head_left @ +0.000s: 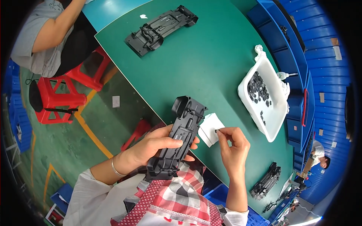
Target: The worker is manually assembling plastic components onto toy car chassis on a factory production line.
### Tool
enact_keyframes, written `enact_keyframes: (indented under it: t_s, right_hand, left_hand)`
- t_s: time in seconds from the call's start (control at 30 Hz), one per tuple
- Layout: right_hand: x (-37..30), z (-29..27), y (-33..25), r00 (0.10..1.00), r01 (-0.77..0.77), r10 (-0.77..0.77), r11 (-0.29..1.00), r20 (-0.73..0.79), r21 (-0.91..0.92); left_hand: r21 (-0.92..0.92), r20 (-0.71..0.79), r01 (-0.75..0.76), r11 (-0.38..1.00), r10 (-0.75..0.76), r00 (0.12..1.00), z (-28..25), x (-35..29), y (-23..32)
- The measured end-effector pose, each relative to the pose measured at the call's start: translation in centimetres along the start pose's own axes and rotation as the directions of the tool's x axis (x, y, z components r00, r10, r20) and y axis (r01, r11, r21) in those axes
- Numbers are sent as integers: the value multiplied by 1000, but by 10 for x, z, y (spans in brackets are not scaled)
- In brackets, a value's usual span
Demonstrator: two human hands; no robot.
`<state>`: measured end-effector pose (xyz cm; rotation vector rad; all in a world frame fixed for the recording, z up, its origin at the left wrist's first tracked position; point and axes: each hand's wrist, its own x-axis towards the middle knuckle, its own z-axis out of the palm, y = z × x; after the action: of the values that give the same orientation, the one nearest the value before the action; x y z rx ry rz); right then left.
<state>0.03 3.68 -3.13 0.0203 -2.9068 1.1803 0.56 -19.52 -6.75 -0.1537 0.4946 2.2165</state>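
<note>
My left hand point(151, 147) is wrapped round a long black plastic toy-car chassis point(189, 115), with the thumb on its upper face and fingertips showing at the far side. The chassis tilts over the near table edge, its upper end over the green table point(203, 67). In my right hand point(234, 147), thumb and forefinger pinch a small black plastic piece point(217, 131). That hand is just right of the chassis, over a folded white sheet point(211, 126) on the table. The pinched piece is too small to show its exact shape.
A white tray point(278, 103) holding several small black pieces point(257, 86) stands to the right. Another black chassis point(162, 29) lies at the far side, and one point(267, 180) at the near right. Blue bins point(296, 71) line the right edge. A co-worker point(45, 37) sits at far left near red stools point(56, 98).
</note>
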Motion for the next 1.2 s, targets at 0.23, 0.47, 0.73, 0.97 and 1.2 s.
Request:
enact_keyframes:
  t_s: [0.23, 0.47, 0.73, 0.97, 1.2]
  right_hand:
    - [1, 5, -1, 998, 67, -66, 994, 13, -89]
    - [2, 7, -6, 997, 78, -75, 988, 24, -131]
    - [1, 5, -9, 991, 131, -123, 973, 54, -190]
    - [1, 6, -10, 993, 105, -94, 978, 69, -181]
    - [6, 7, -11, 995, 77, -65, 983, 77, -169]
  left_hand:
    - [-9, -5, -21, 1000, 21, 1000, -2, 4, -1]
    - [43, -85, 1, 999, 2, 996, 5, 3, 4]
    - [22, -76, -10, 1000, 11, 997, 1, 4, 1]
    - [10, -59, -5, 1000, 6, 998, 0, 4, 3]
    - [6, -79, 5, 1000, -4, 997, 1, 3, 6]
